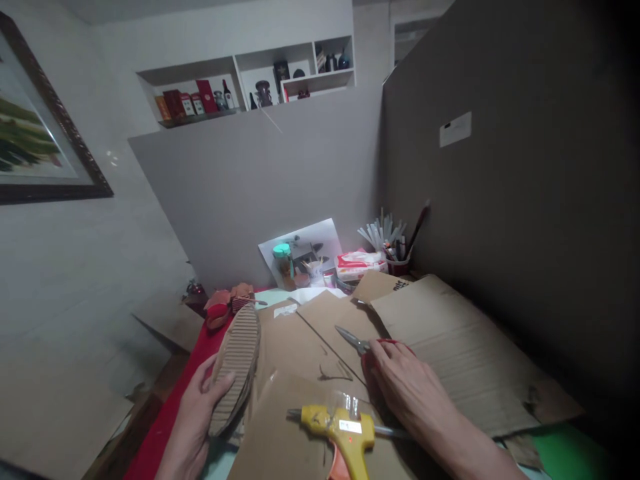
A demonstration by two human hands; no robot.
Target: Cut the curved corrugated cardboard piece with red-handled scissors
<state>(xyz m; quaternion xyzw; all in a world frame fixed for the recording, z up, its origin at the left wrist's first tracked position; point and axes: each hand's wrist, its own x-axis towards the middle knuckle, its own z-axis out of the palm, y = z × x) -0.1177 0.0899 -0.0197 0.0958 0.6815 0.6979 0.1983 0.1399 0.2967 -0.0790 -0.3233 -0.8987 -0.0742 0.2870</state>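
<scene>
My left hand (197,413) holds a long oval piece of corrugated cardboard (239,360) upright by its left side, thumb on the ridged face. My right hand (403,380) has its fingers closed on the red handles of a pair of scissors (353,339). The scissor blades look closed and point up and left, over flat brown cardboard (295,347). A yellow glue gun (340,427) lies on the cardboard between my hands, its nozzle toward the left, with a glue stick at its back.
A large cardboard sheet (450,347) lies at the right. Behind stand a tissue box (360,263), a cup of glue sticks and pens (399,265), a green-lidded jar (283,263) and a printed picture (325,240). Red-brown pieces (227,303) lie back left. Grey panels rise behind and at right.
</scene>
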